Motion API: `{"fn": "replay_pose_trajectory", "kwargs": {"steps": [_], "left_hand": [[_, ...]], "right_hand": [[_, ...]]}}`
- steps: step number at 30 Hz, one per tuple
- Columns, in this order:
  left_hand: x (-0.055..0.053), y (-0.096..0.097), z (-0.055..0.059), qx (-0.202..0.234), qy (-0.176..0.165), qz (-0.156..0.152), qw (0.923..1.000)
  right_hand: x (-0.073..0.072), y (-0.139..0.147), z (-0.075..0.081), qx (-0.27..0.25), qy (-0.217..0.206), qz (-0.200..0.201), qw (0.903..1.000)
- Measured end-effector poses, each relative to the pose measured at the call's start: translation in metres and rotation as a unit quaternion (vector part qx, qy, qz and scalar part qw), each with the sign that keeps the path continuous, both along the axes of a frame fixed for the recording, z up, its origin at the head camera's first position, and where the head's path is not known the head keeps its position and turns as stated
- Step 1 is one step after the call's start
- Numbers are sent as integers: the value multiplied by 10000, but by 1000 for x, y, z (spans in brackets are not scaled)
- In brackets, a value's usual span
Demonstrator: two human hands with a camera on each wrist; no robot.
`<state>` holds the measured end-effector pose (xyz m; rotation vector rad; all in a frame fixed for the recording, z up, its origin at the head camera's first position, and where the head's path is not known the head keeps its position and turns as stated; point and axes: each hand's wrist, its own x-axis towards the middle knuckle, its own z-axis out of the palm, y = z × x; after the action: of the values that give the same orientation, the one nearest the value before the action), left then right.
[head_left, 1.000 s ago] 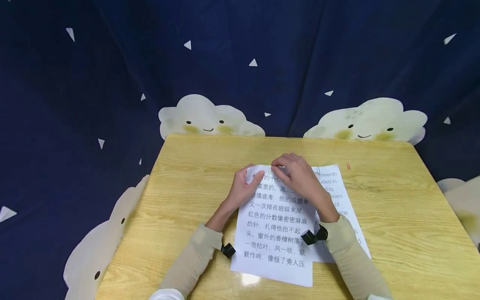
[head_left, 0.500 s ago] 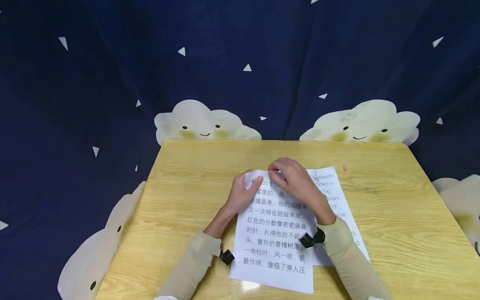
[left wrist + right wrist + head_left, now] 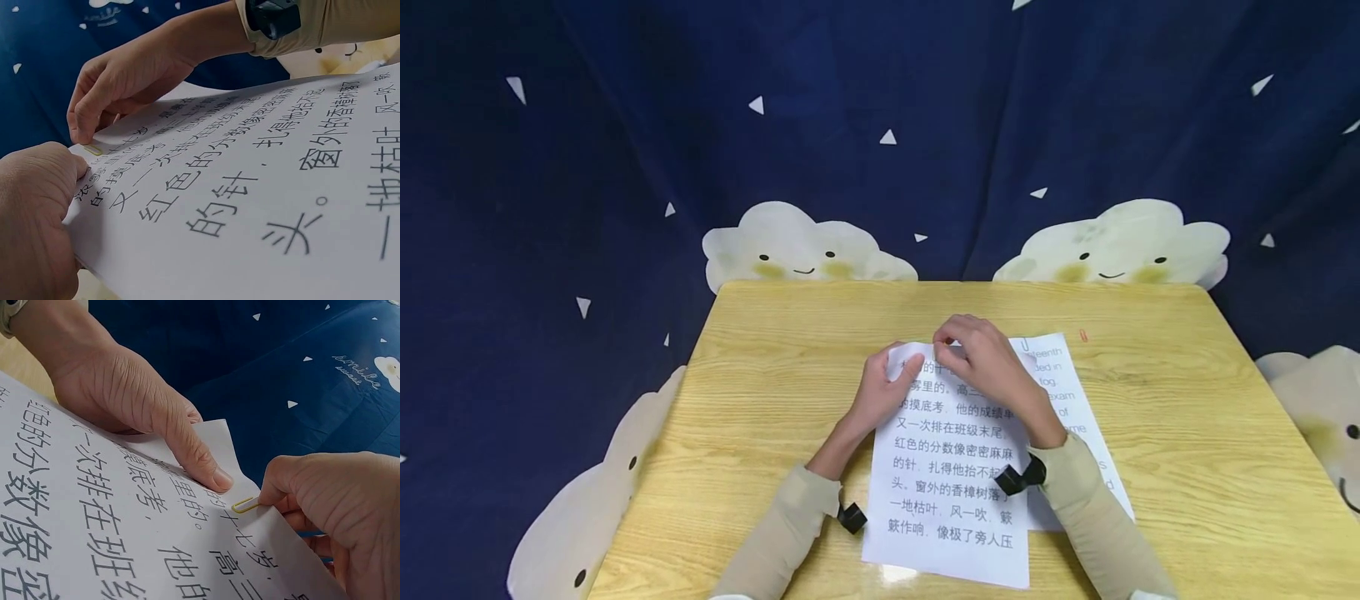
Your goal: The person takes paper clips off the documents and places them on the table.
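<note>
My left hand (image 3: pixel 883 385) grips the upper left corner of a white sheet of paper (image 3: pixel 951 500) printed with Chinese text. Its thumb lies on the printed face, as the right wrist view shows. A yellow paper clip (image 3: pixel 245 505) sits over the sheet's top edge, its rounded end on the printed side. My right hand (image 3: pixel 988 362) pinches the clip's outer end between thumb and fingertips. The same clip (image 3: pixel 93 150) shows beside the right fingertips in the left wrist view. The sheet's top is raised towards my hands.
Partly under the Chinese sheet and my right arm lies another sheet (image 3: pixel 1078 417) with English text, a dark paper clip (image 3: pixel 1025 344) at its top edge. A small red paper clip (image 3: pixel 1083 336) lies beyond its corner. The wooden table (image 3: pixel 760 367) meets a dark blue curtain (image 3: pixel 820 108).
My right thumb and fingers have drawn together at the sheet's top edge, around the yellow clip. The left hand keeps its grip on the corner. The head view has shifted slightly.
</note>
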<state>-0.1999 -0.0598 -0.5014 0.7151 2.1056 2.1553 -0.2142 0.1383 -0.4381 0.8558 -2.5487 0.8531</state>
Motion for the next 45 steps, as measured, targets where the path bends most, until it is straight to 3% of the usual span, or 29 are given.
{"fn": "replay_pose_trajectory", "kwargs": {"steps": [3,9,12,30,45], "left_hand": [[1,0,0,-14,-4,41,10000],[9,0,21,40,35,105,9999],[11,0,25,25,42,121,9999],[11,2,27,-2,-17,223,9997],[11,1,30,112,-118,67,9998]], "right_hand": [[0,-1,0,-39,8,16,10000],[-1,-2,0,-69,94,19,9999],[-1,-2,0,-107,97,12,9999],[-1,0,0,-302,162,72,9994],[0,0,0,-663,113,109,9977]]}}
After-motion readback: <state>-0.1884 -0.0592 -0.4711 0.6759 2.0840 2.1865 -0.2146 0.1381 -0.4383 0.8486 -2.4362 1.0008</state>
